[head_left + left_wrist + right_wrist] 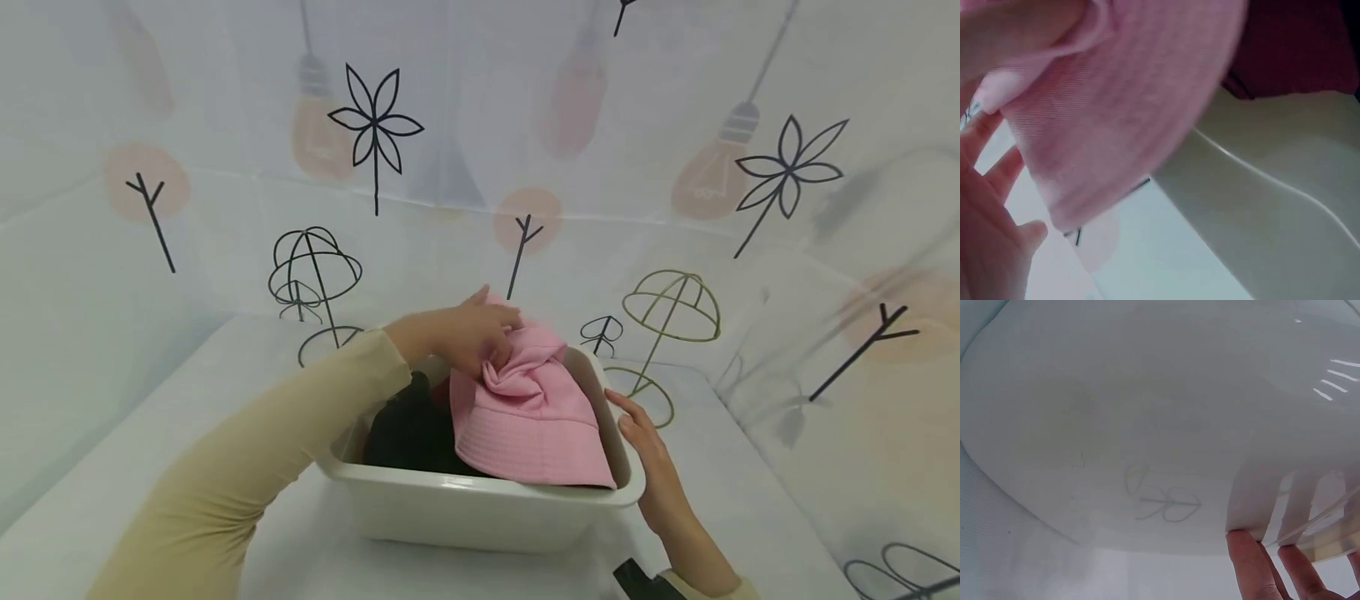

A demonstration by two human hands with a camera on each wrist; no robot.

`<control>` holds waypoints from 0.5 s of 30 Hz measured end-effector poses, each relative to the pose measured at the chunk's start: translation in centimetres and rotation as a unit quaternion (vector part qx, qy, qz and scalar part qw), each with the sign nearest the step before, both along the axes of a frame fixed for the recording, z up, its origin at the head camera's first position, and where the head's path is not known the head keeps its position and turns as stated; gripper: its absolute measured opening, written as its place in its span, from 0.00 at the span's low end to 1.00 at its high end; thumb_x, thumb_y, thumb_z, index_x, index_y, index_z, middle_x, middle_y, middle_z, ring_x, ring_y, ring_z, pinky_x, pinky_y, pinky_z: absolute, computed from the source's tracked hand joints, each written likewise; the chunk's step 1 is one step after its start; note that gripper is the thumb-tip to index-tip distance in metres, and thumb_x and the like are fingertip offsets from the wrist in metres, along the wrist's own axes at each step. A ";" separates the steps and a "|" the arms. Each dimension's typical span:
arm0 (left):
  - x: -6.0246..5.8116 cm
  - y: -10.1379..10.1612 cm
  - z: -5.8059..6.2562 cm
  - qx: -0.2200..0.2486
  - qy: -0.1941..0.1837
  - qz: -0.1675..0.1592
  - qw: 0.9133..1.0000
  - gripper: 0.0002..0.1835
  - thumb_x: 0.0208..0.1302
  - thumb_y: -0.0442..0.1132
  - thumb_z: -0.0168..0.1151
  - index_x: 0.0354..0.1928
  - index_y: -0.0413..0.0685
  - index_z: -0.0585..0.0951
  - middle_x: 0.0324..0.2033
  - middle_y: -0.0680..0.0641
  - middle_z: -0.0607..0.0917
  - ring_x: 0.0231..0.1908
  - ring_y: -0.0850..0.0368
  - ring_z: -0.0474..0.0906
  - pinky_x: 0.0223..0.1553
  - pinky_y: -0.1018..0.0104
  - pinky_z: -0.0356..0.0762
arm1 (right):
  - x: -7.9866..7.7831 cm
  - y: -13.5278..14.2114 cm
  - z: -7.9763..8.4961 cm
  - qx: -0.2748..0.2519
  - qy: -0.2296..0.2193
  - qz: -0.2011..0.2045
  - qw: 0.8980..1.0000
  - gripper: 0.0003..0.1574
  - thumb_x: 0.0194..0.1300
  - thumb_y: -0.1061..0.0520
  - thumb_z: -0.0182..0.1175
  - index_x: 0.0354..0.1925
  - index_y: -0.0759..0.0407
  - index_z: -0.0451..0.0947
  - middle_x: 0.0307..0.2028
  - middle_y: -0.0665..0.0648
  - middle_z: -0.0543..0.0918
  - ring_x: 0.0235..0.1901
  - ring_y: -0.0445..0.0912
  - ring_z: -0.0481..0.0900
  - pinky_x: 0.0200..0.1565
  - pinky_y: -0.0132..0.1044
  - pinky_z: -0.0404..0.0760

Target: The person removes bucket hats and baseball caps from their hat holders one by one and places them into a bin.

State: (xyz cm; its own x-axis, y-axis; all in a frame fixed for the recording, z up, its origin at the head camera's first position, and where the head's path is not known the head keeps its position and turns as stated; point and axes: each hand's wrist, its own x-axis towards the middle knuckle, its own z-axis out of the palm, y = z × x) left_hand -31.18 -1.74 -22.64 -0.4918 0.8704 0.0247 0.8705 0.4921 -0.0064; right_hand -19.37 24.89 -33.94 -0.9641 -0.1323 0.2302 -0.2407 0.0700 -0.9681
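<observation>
A pink bucket hat [536, 417] lies tilted over the right part of a white plastic basin [480, 508], its brim near the front rim. My left hand [476, 333] grips the hat's crown from above, and the fabric bunches around the fingers. In the left wrist view, the hat's brim [1116, 125] hangs beside my spread fingers. My right hand [648, 462] rests against the outside of the basin's right wall. The right wrist view has its fingertips [1244, 550] touching that wall, fingers extended.
Inside the basin, left of the hat, sits a black cloth item [412, 429]. Dark maroon fabric [1297, 50] shows in the left wrist view. The basin stands on a white-covered table [300, 550], with a patterned curtain [465, 125] behind it.
</observation>
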 end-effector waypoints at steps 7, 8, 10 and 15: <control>2.3 -0.8 -0.5 -0.007 -0.056 -0.001 0.998 0.18 0.49 0.30 0.66 0.36 0.62 0.75 0.30 0.56 0.73 0.30 0.59 0.69 0.31 0.70 0.70 | 0.1 0.0 -0.1 0.000 -0.001 -0.002 1.000 0.27 0.74 0.51 0.36 0.68 0.55 0.56 0.61 0.52 0.62 0.53 0.43 0.69 0.46 0.33 0.73; 2.6 -0.9 -0.5 -0.003 -0.084 0.001 0.996 0.20 0.50 0.30 0.66 0.39 0.63 0.73 0.30 0.57 0.73 0.30 0.59 0.69 0.31 0.70 0.71 | 0.0 0.0 -0.1 -0.002 -0.001 -0.001 1.000 0.27 0.74 0.51 0.36 0.68 0.55 0.56 0.61 0.52 0.62 0.52 0.43 0.69 0.46 0.33 0.73; 3.2 -1.3 -0.4 0.016 -0.167 0.014 0.986 0.21 0.52 0.32 0.64 0.45 0.64 0.71 0.32 0.57 0.74 0.32 0.60 0.70 0.31 0.71 0.72 | 0.0 0.0 -0.1 -0.003 -0.001 0.000 1.000 0.27 0.74 0.50 0.36 0.68 0.55 0.56 0.61 0.52 0.61 0.52 0.44 0.69 0.46 0.33 0.73; 4.5 -1.2 -0.2 0.051 -0.325 0.073 0.941 0.21 0.56 0.51 0.63 0.51 0.65 0.69 0.40 0.53 0.73 0.41 0.59 0.71 0.40 0.66 0.73 | 0.0 0.1 -0.1 0.001 0.000 0.000 1.000 0.28 0.74 0.50 0.36 0.68 0.56 0.55 0.61 0.53 0.61 0.52 0.44 0.68 0.46 0.33 0.73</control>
State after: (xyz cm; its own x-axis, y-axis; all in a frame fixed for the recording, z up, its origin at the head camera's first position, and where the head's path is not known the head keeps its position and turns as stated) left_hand -26.65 -2.98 -22.88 -0.5462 0.8016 -0.2429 0.5968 0.5759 0.5587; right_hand -19.42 24.95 -34.07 -0.9644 -0.1326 0.2289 -0.2398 0.0729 -0.9681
